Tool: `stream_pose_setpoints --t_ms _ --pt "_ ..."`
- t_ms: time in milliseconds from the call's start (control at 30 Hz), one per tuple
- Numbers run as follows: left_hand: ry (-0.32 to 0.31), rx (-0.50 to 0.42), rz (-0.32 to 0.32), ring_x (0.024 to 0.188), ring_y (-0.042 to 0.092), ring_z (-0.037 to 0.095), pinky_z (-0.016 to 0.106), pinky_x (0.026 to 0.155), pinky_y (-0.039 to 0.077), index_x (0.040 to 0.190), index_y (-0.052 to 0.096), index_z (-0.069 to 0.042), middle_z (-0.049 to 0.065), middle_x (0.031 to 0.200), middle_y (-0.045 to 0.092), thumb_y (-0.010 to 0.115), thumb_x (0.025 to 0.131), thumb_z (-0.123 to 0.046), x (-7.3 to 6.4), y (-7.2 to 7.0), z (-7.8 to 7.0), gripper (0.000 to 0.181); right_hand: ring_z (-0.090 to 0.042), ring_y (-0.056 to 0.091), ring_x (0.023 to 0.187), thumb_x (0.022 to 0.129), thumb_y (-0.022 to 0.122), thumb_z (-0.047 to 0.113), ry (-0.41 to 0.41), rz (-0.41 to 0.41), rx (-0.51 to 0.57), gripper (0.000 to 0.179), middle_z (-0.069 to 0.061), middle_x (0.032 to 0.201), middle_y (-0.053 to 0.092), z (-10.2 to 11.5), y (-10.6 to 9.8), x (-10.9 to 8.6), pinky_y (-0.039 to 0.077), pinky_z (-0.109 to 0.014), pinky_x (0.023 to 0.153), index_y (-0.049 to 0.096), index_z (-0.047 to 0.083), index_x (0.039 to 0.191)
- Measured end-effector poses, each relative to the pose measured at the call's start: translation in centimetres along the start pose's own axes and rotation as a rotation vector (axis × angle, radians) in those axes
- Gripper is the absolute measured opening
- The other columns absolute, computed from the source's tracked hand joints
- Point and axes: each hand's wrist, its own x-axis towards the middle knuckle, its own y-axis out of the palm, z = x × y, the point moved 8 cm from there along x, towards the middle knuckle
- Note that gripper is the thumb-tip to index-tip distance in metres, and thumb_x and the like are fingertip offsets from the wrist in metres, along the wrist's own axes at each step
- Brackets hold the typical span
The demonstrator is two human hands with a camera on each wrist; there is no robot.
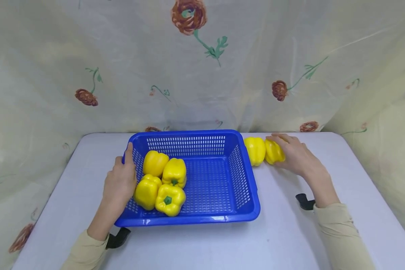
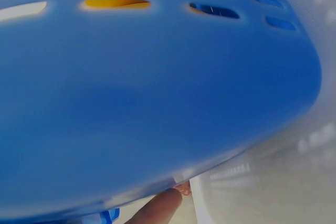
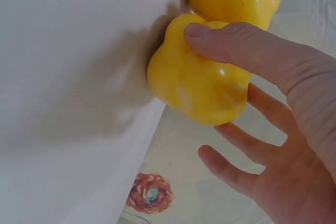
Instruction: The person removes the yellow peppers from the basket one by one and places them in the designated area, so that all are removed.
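Observation:
My left hand (image 1: 120, 181) grips the left rim of a blue plastic basket (image 1: 207, 218). Inside it, on the left, are several yellow bell peppers, one (image 1: 168, 210) with its green stem up. In the left wrist view the basket's wall (image 2: 173, 93) fills most of the picture, with a fingertip (image 2: 163, 205) at its edge. My right hand (image 1: 295, 155) holds a yellow bell pepper (image 1: 273, 152) right of the basket; the right wrist view shows the thumb across this pepper (image 3: 194, 87) and fingers behind it. Another yellow bell pepper (image 1: 255, 151) sits between it and the basket.
The basket and the loose peppers are on a white-covered table (image 1: 229, 247). Right behind the table's back edge hangs a pale curtain (image 1: 128, 67) with printed red flowers. A dark strap piece (image 1: 305, 201) shows at my right wrist, another (image 1: 118, 239) at my left.

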Motion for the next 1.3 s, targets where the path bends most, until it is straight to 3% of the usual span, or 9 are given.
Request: stream_pose_setpoints --t_ms 500,767,900,1033,1167,1300 --pt "-0.002 0.001 -0.007 0.054 0.061 0.035 0.046 0.052 0.063 0.171 0.017 0.000 0.045 0.128 0.057 0.049 0.111 -0.006 -0.2 0.2 -0.1 0.068 -0.059 0.031 0.151 0.087 0.088 0.012 0.045 0.021 0.016 0.091 -0.027 0.172 0.030 -0.7 0.1 -0.4 0.027 -0.090 0.114 0.041 0.015 0.165" --pt "0.021 0.012 -0.032 0.052 0.059 0.033 0.045 0.051 0.062 0.170 0.019 0.001 0.045 0.127 0.058 0.050 0.110 -0.005 -0.1 -0.1 0.0 0.068 -0.058 0.030 0.152 0.087 0.090 0.015 0.028 -0.021 -0.005 0.092 -0.025 0.171 0.032 0.8 -1.7 -0.9 0.028 -0.092 0.112 0.041 0.018 0.164" --pt "0.012 0.009 -0.028 0.053 0.059 0.033 0.044 0.051 0.062 0.170 0.018 0.001 0.044 0.125 0.058 0.050 0.110 -0.005 -0.2 0.0 0.1 0.068 -0.054 0.031 0.155 0.091 0.086 0.015 -0.018 -0.080 -0.011 0.086 -0.023 0.172 0.033 3.0 -3.5 -1.6 0.031 -0.086 0.117 0.041 0.018 0.165" --pt "0.012 0.007 -0.032 0.054 0.060 0.034 0.046 0.052 0.063 0.170 0.018 0.001 0.044 0.125 0.058 0.051 0.110 -0.006 -0.2 0.0 0.1 0.069 -0.050 0.039 0.153 0.095 0.082 0.012 -0.118 -0.131 0.023 0.076 -0.021 0.169 0.039 6.8 -4.6 -2.0 0.041 -0.075 0.120 0.047 0.018 0.161" --pt "0.020 0.014 -0.038 0.055 0.062 0.035 0.048 0.054 0.064 0.170 0.019 0.002 0.045 0.127 0.057 0.051 0.110 -0.006 -0.2 -0.1 0.0 0.069 -0.046 0.046 0.151 0.096 0.082 0.015 -0.268 -0.151 0.064 0.066 -0.020 0.165 0.047 11.2 -4.3 -2.1 0.048 -0.066 0.120 0.056 0.018 0.156" --pt "0.025 0.017 -0.031 0.055 0.061 0.035 0.047 0.053 0.063 0.170 0.019 0.002 0.045 0.126 0.058 0.051 0.110 -0.006 -0.2 -0.1 0.0 0.068 -0.039 0.050 0.152 0.098 0.082 0.026 -0.399 -0.116 0.069 0.064 -0.014 0.164 0.050 15.2 -3.2 -2.6 0.050 -0.060 0.121 0.056 0.022 0.156"
